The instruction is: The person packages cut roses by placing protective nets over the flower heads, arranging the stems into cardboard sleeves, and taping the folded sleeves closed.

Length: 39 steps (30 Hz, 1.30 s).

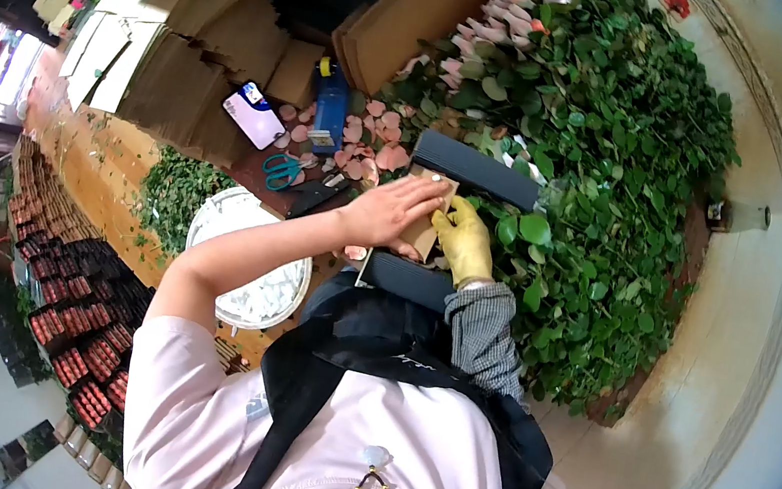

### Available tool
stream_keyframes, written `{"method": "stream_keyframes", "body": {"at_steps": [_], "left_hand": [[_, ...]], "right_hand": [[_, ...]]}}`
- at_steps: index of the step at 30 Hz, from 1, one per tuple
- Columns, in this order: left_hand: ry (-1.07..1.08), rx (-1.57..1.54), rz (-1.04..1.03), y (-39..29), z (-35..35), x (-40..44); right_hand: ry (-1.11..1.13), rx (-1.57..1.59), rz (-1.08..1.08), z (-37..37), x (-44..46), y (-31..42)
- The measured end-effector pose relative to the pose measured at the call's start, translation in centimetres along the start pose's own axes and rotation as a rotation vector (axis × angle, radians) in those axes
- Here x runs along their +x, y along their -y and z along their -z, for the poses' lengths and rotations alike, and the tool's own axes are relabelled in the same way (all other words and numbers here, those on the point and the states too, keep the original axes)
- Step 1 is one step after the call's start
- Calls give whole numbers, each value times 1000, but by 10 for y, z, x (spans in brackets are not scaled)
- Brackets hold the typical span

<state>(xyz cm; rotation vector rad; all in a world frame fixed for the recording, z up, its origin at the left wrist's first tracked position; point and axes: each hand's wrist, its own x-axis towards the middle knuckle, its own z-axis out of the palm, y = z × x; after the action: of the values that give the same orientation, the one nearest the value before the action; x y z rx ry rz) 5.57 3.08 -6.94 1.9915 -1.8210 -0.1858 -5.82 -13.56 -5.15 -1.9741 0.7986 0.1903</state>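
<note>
A tan piece of cardboard (pixel 420 237) lies between two dark padded bars, the far bar (pixel 476 169) and the near bar (pixel 406 278). My left hand (pixel 396 209), bare, rests flat across the cardboard with its fingers stretched out. At the cardboard's right edge, my right hand (pixel 465 240) wears a yellow glove; its fingers are bent and closed on that edge. Leafy green stems (pixel 535 231) reach up to the glove from the right. What lies under the cardboard is hidden by my hands.
A big heap of leafy stems (pixel 625 168) fills the right side, with pale wrapped heads (pixel 505 21) behind. Left of my hands lie teal-handled scissors (pixel 281 170), a phone (pixel 255 115), a blue tape dispenser (pixel 329 109) and pink petals (pixel 391 157). A white round tub (pixel 297 296) stands nearer.
</note>
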Motion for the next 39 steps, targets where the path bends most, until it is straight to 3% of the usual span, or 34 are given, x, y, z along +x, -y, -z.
{"method": "stream_keyframes", "body": {"at_steps": [3,4,5,6,7,8,9,11,13,14,15,17,19,20,21,23,27,29,31,33,34,35,37,38,39], "left_hand": [[-14,78,12,-6,-2,7],[7,66,6,-6,2,8],[28,55,5,-7,9,8],[54,42,4,-7,14,8],[55,44,-1,-5,13,9],[38,21,3,-4,11,9],[24,-5,5,-5,10,9],[34,-16,12,-8,14,10],[45,-8,51,-10,14,9],[4,-24,28,-9,12,10],[5,-24,32,-7,10,10],[2,-76,6,3,8,11],[-113,-53,-74,6,7,12],[-93,-91,-66,5,9,10],[-76,-123,-60,7,13,12],[-119,-41,-91,7,10,15],[-81,28,4,2,-2,10],[-102,-11,3,1,3,11],[-95,-6,-23,13,2,15],[27,-407,-39,28,12,23],[171,-809,337,30,26,25],[142,-901,279,46,27,24],[211,-553,50,26,36,24],[176,-75,-44,5,39,16],[169,9,-76,3,30,12]], "right_hand": [[132,277,-56,11,-8,-6],[99,153,28,13,-22,-11],[-48,-52,329,22,-51,2],[-36,-121,531,28,-74,2],[95,-8,652,33,-99,0],[433,258,621,38,-115,-9],[670,553,292,40,-134,-17],[376,322,211,11,-136,-92],[197,10,-190,-5,-130,-159],[191,398,-36,-5,-121,-152],[195,398,-36,7,-119,-128],[252,883,213,41,-122,-56],[-105,910,533,47,-102,-15],[-245,653,595,47,-91,-9],[-361,71,637,58,-89,-1],[-384,-657,767,56,-82,8],[-55,-264,862,45,-105,13],[-139,-274,923,41,-103,23],[-208,-195,866,44,-79,22],[-188,-124,527,50,-53,25],[-162,-222,346,52,-38,27],[-138,-317,163,54,-23,25],[10,-261,85,48,6,2],[37,-340,82,53,7,8],[44,-345,82,57,5,14]]}}
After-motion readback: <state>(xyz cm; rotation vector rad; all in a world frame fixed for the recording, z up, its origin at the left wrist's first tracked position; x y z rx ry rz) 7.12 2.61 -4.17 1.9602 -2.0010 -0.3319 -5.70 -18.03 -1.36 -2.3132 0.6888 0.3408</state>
